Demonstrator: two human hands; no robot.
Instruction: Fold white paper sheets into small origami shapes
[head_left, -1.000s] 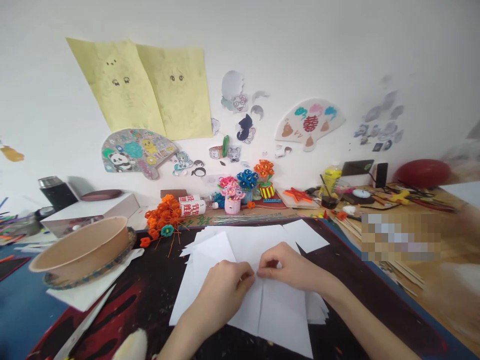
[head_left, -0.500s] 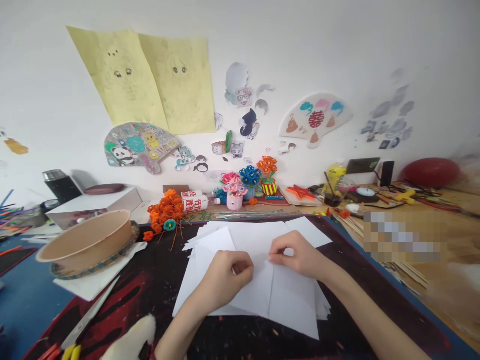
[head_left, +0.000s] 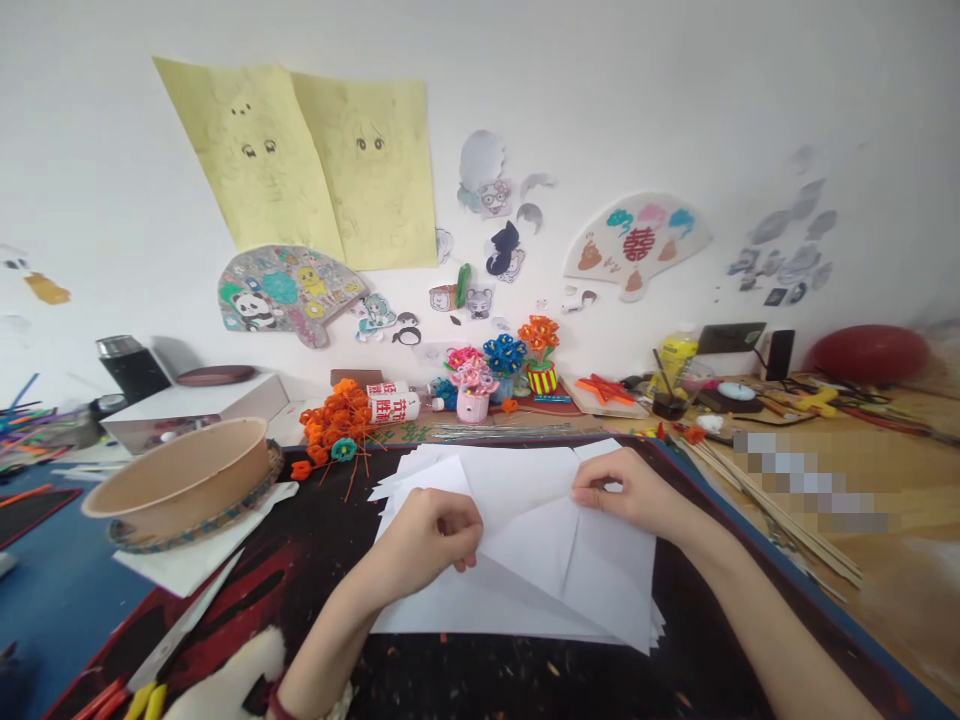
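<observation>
Smooth, matt paper sheets [head_left: 529,560] contrast with fuzzy orange flowers [head_left: 339,412], metal-bladed scissors [head_left: 180,625] with plastic handles [head_left: 155,702], a dull black flask [head_left: 136,378] topped in shiny metal, and a wood-grained table [head_left: 919,450].

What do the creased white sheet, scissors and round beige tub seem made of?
Creased white sheet: matte paper, by its thin edges and fold line. Scissors: blades probably metal, being smooth grey; handles likely plastic, brightly coloured. Round beige tub: smooth, uniform walls suggest plastic, though card is possible.
</observation>
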